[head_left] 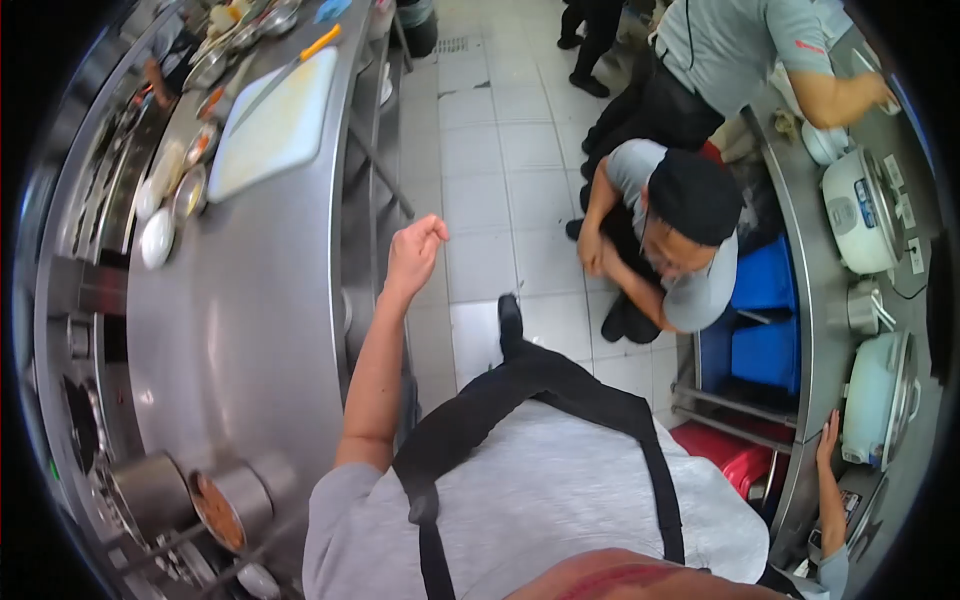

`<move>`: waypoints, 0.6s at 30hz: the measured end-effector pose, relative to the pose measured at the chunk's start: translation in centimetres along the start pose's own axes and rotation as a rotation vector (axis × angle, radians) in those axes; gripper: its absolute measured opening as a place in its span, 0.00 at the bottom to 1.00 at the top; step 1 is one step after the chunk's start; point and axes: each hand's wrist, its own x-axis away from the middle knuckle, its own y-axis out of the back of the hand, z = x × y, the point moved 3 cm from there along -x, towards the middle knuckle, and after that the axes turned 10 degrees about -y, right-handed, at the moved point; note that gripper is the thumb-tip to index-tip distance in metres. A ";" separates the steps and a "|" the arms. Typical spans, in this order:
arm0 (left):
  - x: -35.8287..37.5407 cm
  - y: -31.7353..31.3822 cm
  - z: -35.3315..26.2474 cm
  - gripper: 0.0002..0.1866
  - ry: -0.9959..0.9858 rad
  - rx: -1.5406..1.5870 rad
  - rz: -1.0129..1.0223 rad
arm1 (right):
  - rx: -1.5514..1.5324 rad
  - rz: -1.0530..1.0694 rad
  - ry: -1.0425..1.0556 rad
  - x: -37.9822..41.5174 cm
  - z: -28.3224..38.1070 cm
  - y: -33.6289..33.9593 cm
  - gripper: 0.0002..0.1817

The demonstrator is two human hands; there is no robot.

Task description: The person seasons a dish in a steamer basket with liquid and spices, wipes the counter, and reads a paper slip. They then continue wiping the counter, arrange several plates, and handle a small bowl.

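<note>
My left hand [415, 255] is raised over the aisle, right of the steel counter [240, 300], with its fingers curled in and nothing showing in them. It overlaps the tiled floor [487, 205] in this view and touches no object. My right hand is out of sight; its side of my grey shirt ends near the lower right. Left of my raised hand, on the counter, lies a white cutting board [275, 125] with a yellow-handled knife [285, 77] across its left edge.
A person in a black cap [695, 200] crouches ahead right; another stands behind at the right counter. Someone's arm [832, 500] reaches along that counter beside a rice cooker [875, 400]. Blue bins [765, 355] sit below. Pots [232, 505] stand at lower left.
</note>
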 end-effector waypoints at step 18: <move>-46.6 1.2 21.0 0.09 -0.064 0.587 -0.081 | 0.048 -0.145 0.266 -9.0 54.5 7.9 0.12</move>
